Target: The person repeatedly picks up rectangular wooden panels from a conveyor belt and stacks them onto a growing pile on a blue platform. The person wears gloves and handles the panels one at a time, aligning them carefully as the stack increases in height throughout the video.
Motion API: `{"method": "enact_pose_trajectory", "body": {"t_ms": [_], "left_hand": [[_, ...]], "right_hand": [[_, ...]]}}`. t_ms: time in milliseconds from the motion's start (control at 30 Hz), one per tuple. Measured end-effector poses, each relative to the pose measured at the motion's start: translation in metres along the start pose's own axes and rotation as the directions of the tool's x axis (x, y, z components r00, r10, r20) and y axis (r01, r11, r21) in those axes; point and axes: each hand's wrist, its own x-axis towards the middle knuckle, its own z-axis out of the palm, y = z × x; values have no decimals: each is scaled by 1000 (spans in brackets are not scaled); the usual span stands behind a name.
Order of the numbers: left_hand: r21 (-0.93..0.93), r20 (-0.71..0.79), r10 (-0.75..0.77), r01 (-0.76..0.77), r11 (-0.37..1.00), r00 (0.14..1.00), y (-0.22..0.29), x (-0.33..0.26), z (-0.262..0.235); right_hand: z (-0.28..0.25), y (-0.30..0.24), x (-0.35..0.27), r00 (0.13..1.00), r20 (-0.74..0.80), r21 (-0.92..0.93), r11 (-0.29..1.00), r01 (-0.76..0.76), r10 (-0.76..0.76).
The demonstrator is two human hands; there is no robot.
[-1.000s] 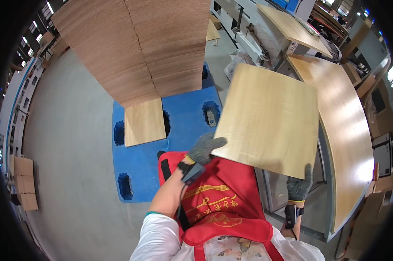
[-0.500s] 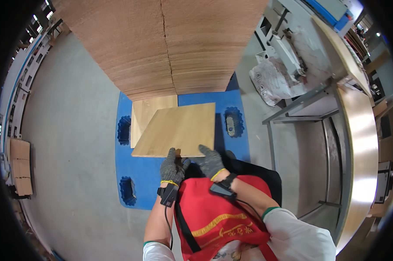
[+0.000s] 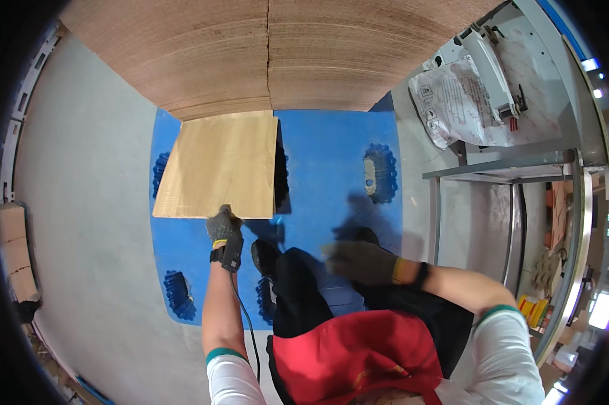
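A light wooden board (image 3: 220, 165) lies flat on the blue plastic pallet (image 3: 328, 158), on a low stack next to a tall stack of brown boards (image 3: 264, 54). My left hand (image 3: 222, 226), in a grey glove, grips the board's near edge. My right hand (image 3: 358, 262), also gloved, hovers empty over the pallet, blurred, fingers spread. I stand on the pallet in dark trousers and a red apron.
A grey metal table (image 3: 513, 145) with a white printed sheet (image 3: 456, 101) and a tool stands at the right. Grey concrete floor (image 3: 81, 202) lies to the left, with cardboard boxes (image 3: 14, 260) at the left rim. A workbench edge curves along the far right.
The board has come down from my hands onto the low stack on the pallet. My right hand has let go and drawn back to the right; my left hand stays on the edge.
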Motion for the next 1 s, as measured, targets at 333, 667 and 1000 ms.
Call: {"method": "enact_pose_trajectory", "body": {"t_ms": [333, 667, 1000], "left_hand": [[-953, 189, -526, 283, 105, 829, -9, 0, 80], [-835, 274, -497, 460, 302, 823, -38, 15, 98], [-542, -35, 219, -202, 816, 975, -30, 9, 60]], "right_hand": [[-83, -96, -109, 767, -37, 218, 754, -620, 641], [-88, -105, -85, 770, -33, 81, 770, -633, 637], [-101, -117, -229, 47, -584, 811, 585, 6, 810]]}}
